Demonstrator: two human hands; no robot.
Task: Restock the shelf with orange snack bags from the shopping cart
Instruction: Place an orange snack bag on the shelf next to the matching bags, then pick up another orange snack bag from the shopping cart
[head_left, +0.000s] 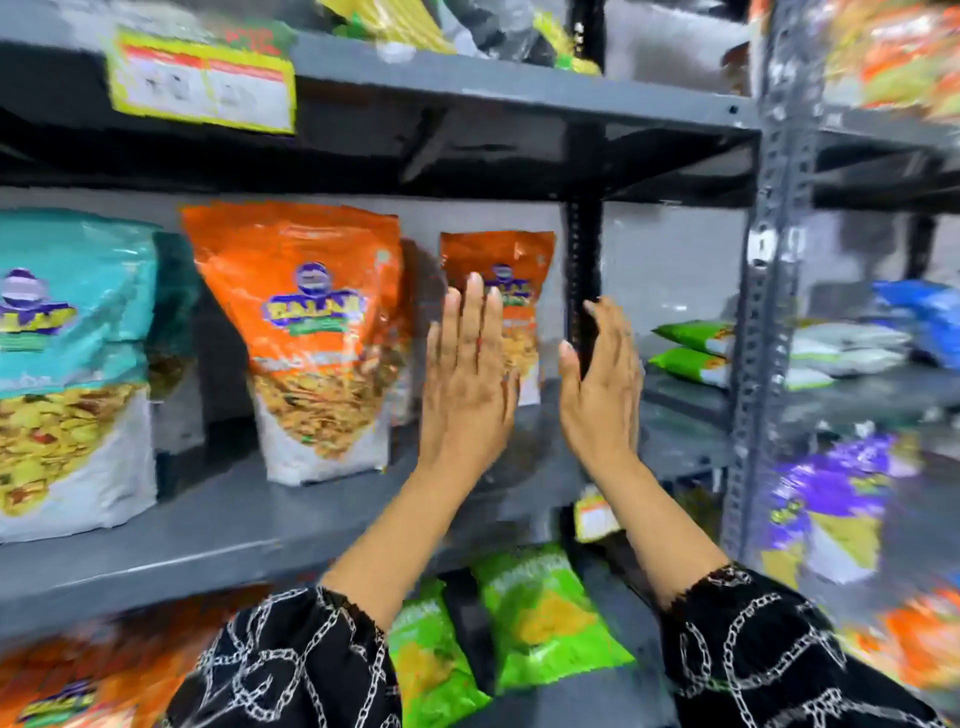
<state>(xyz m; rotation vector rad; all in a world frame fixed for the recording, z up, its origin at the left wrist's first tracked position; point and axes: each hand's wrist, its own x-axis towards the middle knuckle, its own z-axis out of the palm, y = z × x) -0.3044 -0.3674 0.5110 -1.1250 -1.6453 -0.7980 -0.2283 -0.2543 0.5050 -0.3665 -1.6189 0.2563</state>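
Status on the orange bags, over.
Left hand and right hand open, empty. Small orange snack bag upright at shelf back, behind left hand. Nothing blocking.

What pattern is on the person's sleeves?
Black sleeves with a white chain-link print, seen best in the head view, at the bottom of the picture.

orange snack bags (306, 332); teal bag (67, 364); sleeves (291, 670) black, seemingly white chain-print

Both forearms reach forward and up, sleeves (black, chain-patterned) at the elbows. The left hand (467, 379) is flat with fingers straight together; the right hand (602, 379) stands edge-on, fingers extended, empty.
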